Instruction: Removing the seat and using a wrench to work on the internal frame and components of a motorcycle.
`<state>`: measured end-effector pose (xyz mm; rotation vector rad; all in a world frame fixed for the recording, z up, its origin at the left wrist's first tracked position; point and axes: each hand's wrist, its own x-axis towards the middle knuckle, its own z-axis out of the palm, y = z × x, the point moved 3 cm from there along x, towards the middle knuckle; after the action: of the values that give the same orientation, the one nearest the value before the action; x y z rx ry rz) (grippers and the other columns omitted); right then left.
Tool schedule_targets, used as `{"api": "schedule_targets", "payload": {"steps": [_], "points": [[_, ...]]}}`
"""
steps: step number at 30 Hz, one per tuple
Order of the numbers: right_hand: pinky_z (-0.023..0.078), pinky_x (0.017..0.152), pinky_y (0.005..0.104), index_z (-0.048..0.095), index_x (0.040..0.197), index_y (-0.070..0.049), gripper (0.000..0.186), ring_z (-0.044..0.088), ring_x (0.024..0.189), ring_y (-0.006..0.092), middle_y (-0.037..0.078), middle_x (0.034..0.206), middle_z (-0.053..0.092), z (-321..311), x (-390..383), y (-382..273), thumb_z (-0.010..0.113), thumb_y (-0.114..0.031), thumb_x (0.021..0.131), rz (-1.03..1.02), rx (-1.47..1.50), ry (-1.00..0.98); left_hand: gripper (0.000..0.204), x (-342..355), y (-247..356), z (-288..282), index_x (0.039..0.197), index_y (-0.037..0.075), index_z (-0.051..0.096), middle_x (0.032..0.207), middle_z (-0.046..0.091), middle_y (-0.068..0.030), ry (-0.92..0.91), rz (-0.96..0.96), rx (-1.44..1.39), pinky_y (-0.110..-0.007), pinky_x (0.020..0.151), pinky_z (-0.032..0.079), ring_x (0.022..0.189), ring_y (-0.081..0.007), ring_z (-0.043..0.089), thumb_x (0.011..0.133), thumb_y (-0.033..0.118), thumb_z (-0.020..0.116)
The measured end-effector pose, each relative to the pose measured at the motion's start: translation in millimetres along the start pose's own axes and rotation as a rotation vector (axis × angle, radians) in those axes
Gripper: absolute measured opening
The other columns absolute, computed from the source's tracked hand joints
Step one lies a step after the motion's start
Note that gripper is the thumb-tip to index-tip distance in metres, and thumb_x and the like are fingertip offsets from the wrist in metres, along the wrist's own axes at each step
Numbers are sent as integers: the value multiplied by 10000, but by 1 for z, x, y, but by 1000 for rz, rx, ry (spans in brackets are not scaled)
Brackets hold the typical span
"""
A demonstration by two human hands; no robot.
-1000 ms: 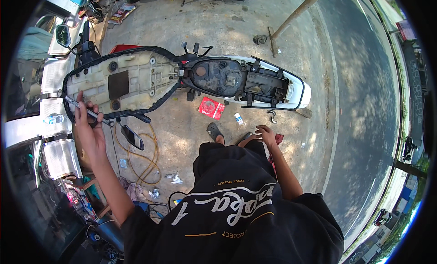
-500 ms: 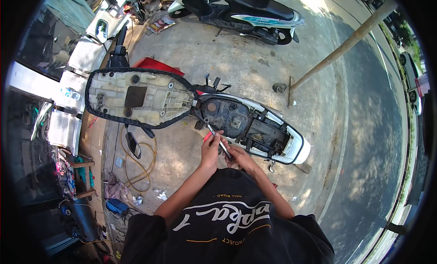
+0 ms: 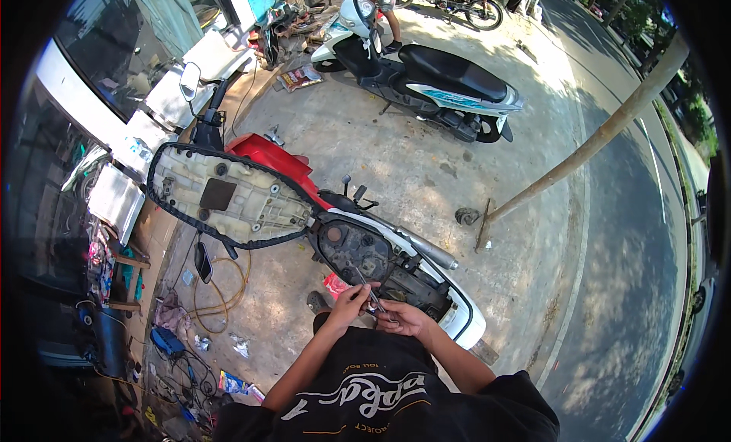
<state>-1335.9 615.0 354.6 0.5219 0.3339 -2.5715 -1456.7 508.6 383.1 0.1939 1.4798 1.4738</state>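
In front of my chest I hold a slim metal wrench (image 3: 375,299) with both hands. My left hand (image 3: 349,308) is closed round its upper part, thumb and fingertips pinching the shaft. My right hand (image 3: 406,319) has its fingers curled at the lower end, partly covering it. The wrench's far tip points toward the opened motorcycle body (image 3: 358,250) and is hard to make out. The seat (image 3: 255,202) is tipped up and forward, its pale underside showing. Behind the dark tank area lies an open storage compartment (image 3: 417,288), framed by the white tail (image 3: 466,320).
A white and teal scooter (image 3: 457,92) stands beyond, with a person's leg (image 3: 394,31) near it. A slanted wooden pole (image 3: 586,149) rises at the right. A yellow hose (image 3: 221,309), blue power tool (image 3: 165,341) and cables lie on the left. A red object (image 3: 335,285) is beside the motorcycle.
The view has tilted up and shifted, showing more of the far ground. Both hands still grip the wrench; its far end now shows less clearly, and my right hand is turned more palm-up.
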Motion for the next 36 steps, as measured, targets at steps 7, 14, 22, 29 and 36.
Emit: {"api": "schedule_targets", "payload": {"steps": [7,14,22,29,36], "points": [[359,441,223,483,1029,-129,165,383,462,92,-27,664,412,-8,8,-14,455,-291,1008,37,-153,235,357,18,-36,-12,1235,77,594,770,514,38,-31,-84,-76,-203,558,359,683,-52,469,1013,317,451],[184,378,245,517,977,-121,125,277,431,60,-50,628,386,-86,15,-7,472,-238,978,-78,-534,768,310,50,-147,-81,1249,141,581,750,490,15,166,-366,-80,-230,421,296,510,-74,402,958,225,513],[202,360,266,553,939,-84,107,310,400,95,-7,576,396,-166,-37,3,502,-170,900,-128,-424,993,698,148,-92,-98,1478,215,320,631,454,-26,119,-372,229,-302,361,315,430,-129,394,821,126,537],[209,330,291,542,905,-59,96,337,379,119,13,537,395,-186,-56,18,484,-135,896,-213,-418,929,684,265,132,-74,1417,70,401,1325,519,-222,293,133,1065,-365,998,432,1219,-362,507,758,191,538],[267,401,299,553,893,-83,138,360,436,122,-6,583,429,-193,-80,52,466,-189,907,-230,-464,1060,622,282,222,-76,1417,141,420,1384,504,-117,411,-76,1243,-377,1021,426,1261,-263,502,805,171,529]]}}
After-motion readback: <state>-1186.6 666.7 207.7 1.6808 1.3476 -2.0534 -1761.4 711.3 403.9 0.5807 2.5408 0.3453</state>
